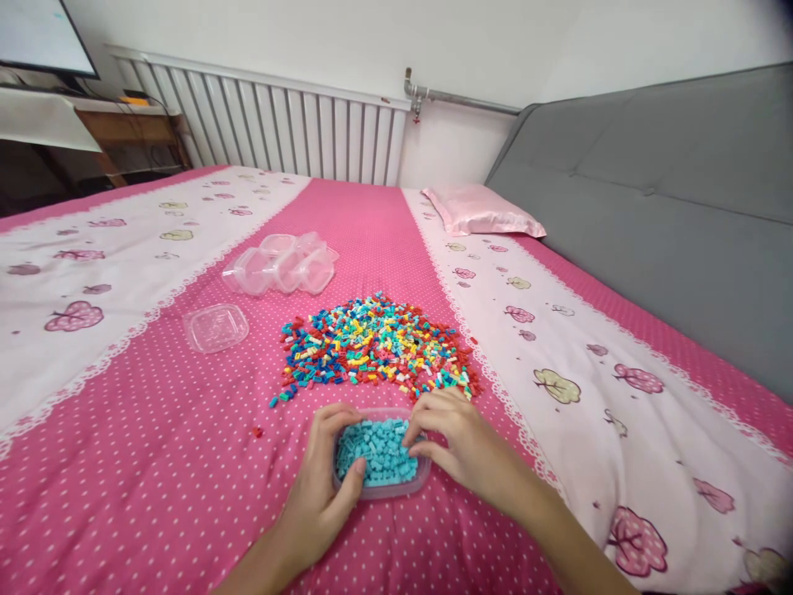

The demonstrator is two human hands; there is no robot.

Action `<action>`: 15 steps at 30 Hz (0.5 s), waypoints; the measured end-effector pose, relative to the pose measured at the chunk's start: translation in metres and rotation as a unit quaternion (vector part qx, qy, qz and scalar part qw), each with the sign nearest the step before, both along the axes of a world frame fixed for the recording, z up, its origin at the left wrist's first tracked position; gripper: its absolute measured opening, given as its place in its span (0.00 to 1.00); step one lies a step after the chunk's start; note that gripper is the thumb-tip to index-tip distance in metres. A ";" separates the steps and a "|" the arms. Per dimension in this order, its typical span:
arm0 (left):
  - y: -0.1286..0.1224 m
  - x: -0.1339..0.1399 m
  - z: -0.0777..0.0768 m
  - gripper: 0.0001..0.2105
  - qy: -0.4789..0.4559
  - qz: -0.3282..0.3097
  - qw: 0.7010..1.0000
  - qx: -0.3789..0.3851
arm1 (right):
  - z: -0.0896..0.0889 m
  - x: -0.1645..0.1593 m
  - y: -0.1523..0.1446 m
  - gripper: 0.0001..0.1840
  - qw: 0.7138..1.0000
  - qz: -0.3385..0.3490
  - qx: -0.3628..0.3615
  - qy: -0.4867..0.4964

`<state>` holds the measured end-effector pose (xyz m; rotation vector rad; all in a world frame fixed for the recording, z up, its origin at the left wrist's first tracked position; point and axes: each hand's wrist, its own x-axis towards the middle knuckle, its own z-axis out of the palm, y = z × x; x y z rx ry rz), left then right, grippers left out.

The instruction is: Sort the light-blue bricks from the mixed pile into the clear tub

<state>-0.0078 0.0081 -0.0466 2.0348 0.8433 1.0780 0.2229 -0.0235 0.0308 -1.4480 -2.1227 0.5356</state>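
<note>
On the pink bed [204, 463], we are steadying a tub [396, 492] of blue bricks [381, 450] beside the mixed pile [377, 339], left hand [322, 479] pinching its wall, right hand [455, 434] half-curled over the rim, its hold unclear; holding level is likely preventing spills.

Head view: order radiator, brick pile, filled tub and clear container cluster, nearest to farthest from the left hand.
1. Filled tub: touching the left hand, on its right.
2. Brick pile: beyond the tub.
3. Clear container cluster: farther, leftward.
4. Radiator: farthest back, leftward.
</note>
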 end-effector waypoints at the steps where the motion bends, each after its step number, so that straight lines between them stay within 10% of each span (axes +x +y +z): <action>1: 0.000 0.000 -0.001 0.16 -0.002 0.000 1.000 -0.002 | -0.001 -0.001 0.000 0.05 1.000 0.007 -0.001 -0.005; 15: -0.001 -0.001 -0.002 0.17 -0.007 -0.005 1.000 -0.003 | 0.006 -0.010 -0.008 0.05 0.993 0.059 0.010 -0.100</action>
